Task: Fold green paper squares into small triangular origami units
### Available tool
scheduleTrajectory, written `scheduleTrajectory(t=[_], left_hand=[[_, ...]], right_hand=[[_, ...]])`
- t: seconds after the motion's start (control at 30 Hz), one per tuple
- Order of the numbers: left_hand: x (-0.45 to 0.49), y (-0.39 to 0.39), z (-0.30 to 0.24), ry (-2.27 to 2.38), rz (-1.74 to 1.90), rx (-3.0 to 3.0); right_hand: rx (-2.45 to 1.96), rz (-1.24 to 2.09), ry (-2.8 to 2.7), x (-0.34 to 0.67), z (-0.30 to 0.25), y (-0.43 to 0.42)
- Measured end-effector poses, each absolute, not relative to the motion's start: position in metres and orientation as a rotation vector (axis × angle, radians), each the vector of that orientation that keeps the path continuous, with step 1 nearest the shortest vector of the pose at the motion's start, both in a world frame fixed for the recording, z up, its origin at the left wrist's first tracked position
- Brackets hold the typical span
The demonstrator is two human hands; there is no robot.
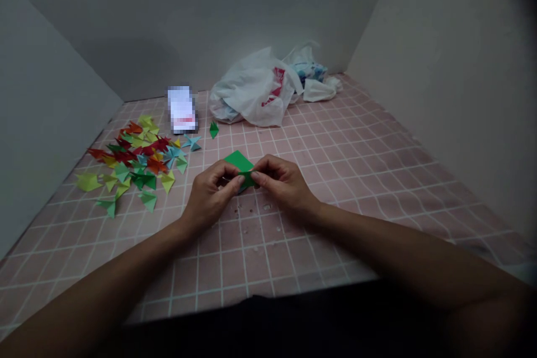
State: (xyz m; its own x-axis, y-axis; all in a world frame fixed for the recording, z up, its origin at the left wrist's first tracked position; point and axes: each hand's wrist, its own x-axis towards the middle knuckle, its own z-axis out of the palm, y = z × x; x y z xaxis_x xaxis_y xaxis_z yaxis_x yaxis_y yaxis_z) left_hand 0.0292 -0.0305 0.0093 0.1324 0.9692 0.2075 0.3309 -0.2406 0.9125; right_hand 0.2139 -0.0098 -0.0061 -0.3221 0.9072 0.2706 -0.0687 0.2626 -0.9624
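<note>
Between my two hands is a small piece of folded green paper (247,179), pinched at its sides. My left hand (213,187) is closed, thumb and fingers on its left edge. On the opposite edge, my right hand (285,182) grips it the same way. Just behind the fingertips lies a flat green paper sheet (238,160), partly hidden by the hands. To the left, a loose heap of folded paper figures (142,151) in red, orange, yellow, green and light blue covers the cloth. One folded green piece (213,130) lies apart from the heap.
A lit phone (182,109), its screen blurred, leans near the back wall. White plastic bags (255,86) lie crumpled at the back, beside a blue-patterned packet (310,71). Pink checked cloth (356,162) covers the table, with walls on three sides.
</note>
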Motion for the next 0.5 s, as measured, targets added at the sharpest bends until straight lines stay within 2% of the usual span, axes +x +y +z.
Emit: scheduleTrajectory(t=[0.5], left_hand=[[0.0310, -0.0278, 0.0129, 1.227, 1.152, 1.525]], right_hand=[[-0.825, 1.419, -1.522, 0.2069, -0.0118, -0.0106]])
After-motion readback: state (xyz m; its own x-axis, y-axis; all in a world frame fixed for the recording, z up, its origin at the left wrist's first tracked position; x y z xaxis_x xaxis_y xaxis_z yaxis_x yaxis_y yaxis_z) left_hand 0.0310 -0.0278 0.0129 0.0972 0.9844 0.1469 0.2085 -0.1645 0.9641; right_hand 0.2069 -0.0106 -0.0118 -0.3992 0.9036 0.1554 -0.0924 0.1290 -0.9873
